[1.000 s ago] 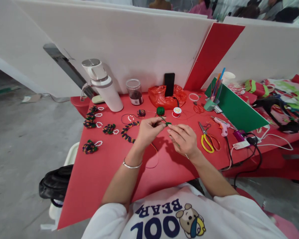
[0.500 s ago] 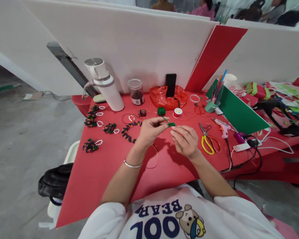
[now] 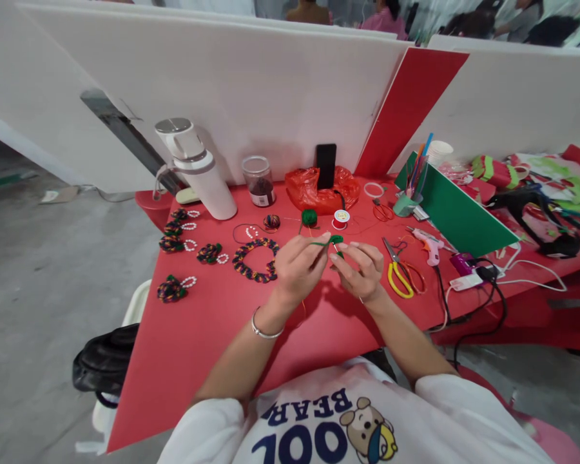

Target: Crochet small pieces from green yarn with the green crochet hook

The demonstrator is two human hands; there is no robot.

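Observation:
Between my hands is a small green yarn piece [image 3: 337,239], with a strand running to the left. My left hand [image 3: 300,264] pinches the yarn strand and the edge of this piece. My right hand [image 3: 360,267] is closed around a thin crochet hook [image 3: 336,247], whose shaft shows at the green piece; most of it is hidden by my fingers. A green yarn ball [image 3: 309,218] lies just beyond my hands, beside a spool of red thread [image 3: 341,220]. To the left of my left hand lies a multicoloured braided ring [image 3: 242,265].
Several yarn bundles with white bead loops [image 3: 172,289] lie at the left, near a white bottle [image 3: 207,183] and a clear jar [image 3: 258,183]. A phone [image 3: 326,165] leans by a red plastic bag [image 3: 297,188]. Yellow-handled scissors [image 3: 400,281], a glue gun [image 3: 432,247] and cables are at the right.
My hands have turned slightly, and the green piece now stands raised, with the hook's shaft showing at it. The view has shifted a little, showing more of the braided ring.

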